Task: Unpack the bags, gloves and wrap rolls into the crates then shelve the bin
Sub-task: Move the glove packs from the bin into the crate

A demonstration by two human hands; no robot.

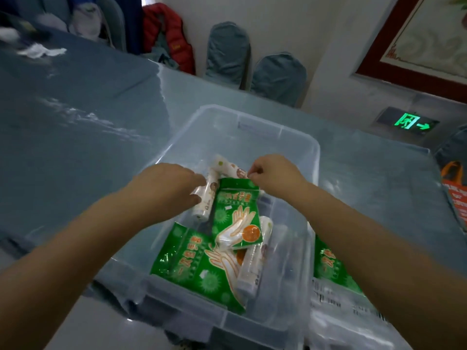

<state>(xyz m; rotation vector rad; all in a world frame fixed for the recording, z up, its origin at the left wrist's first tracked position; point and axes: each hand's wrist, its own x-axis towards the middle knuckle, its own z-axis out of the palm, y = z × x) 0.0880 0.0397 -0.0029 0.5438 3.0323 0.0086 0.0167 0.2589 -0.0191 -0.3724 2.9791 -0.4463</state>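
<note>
Green printed glove packet (pixel 236 215), a flat plastic pouch with a white hand drawn on it, is what my right hand (pixel 274 173) has by its far top edge: thumb and forefinger pressed together on that edge in a pinch, the other fingers curled in. The packet hangs down toward me from the pinch, its long axis running from the far side of the bin to the near side, its lower end resting on the things beneath.

My left hand (pixel 169 188) is just beside it, fingers wrapped loosely round a white patterned wrap roll in clear film (pixel 206 200); I judge it a light hold, since the fingertips are partly hidden behind the roll. That roll lies along the packet's left edge, touching it, its long axis also running far to near.

Both sit inside the clear plastic storage bin (pixel 252 130), toward its far half. Nearer me lies a second green glove packet (pixel 192 263) against the near left wall, with another white roll (pixel 252 266) slanted between the two packets. More green packaging shows through the bin's right wall.

The bin stands on a blue-covered table (pixel 75 117). No crates are in view, so I judge the unpacking has barely started; the right hand is nearer the packet and need only lift straight up to clear the rim.
</note>
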